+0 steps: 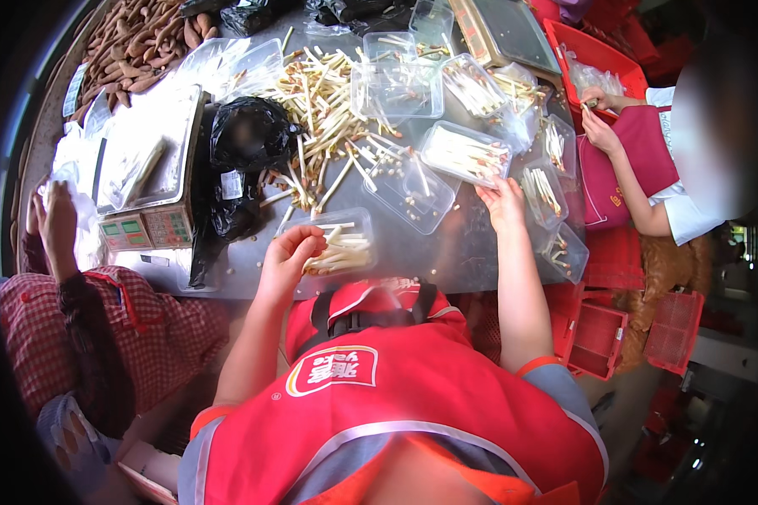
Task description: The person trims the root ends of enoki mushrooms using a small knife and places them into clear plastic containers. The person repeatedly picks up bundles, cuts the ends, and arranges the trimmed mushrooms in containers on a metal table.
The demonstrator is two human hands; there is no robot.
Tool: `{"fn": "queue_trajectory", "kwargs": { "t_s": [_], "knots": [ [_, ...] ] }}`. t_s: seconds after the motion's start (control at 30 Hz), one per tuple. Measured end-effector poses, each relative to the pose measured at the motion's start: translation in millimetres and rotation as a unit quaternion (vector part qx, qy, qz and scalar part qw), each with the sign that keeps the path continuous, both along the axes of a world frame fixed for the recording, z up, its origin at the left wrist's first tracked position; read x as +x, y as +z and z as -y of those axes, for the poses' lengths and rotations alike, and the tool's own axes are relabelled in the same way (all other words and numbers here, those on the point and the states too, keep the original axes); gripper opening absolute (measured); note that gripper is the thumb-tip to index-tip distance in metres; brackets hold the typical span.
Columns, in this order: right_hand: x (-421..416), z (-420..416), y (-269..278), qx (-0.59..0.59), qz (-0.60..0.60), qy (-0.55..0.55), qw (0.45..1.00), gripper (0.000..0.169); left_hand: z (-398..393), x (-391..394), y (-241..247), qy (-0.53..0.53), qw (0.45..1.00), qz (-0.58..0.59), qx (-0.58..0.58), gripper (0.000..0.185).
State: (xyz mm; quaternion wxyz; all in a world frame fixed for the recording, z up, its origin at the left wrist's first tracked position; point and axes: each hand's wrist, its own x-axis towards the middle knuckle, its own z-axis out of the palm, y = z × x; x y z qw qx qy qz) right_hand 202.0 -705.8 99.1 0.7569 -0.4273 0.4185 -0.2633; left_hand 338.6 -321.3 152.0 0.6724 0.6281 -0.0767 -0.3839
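My left hand (294, 255) is at the left side of a clear plastic tray (367, 235) close to my body, its fingers curled inward. Pale cut vegetable stalks (338, 255) lie in that tray; whether my fingers pinch one is unclear. Farther forward and to the right, my right hand (504, 202) grips the near edge of another clear tray (431, 154), filled with stalks lying side by side, some brown-tipped. Between the hands rests a clear tray (426, 214) with small cut bits and a stalk or two. A loose heap of stalks (322, 95) spreads across the metal table (404, 259).
At left stand a weighing scale (145, 158) and black plastic bags (246, 136). Brown tubers (129, 50) are piled behind. More stalk trays (546, 192) line the right. One co-worker's hands (597, 117) hold something small; another's hands (54, 214) are by the scale.
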Motion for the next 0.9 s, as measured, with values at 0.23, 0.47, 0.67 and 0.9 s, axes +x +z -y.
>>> {"fn": "queue_trajectory", "kwargs": {
  "t_s": [0.23,0.47,0.67,0.9],
  "knots": [
    [-50,-62,14,0.209,0.147,0.018,0.967,0.039,25,7,3,-0.058,0.998,0.016,-0.024,0.019],
    [-76,-76,-12,0.198,0.181,-0.036,0.963,0.043,7,49,-10,0.079,0.989,0.124,0.009,0.016],
    [-51,-58,-28,0.185,0.205,-0.112,0.954,0.042,-29,32,-32,0.01,0.938,0.289,0.194,0.029],
    [-24,-109,5,0.042,-0.056,0.088,0.994,0.026,-41,0,-43,-0.001,0.916,0.325,0.235,0.054]
  ]
}}
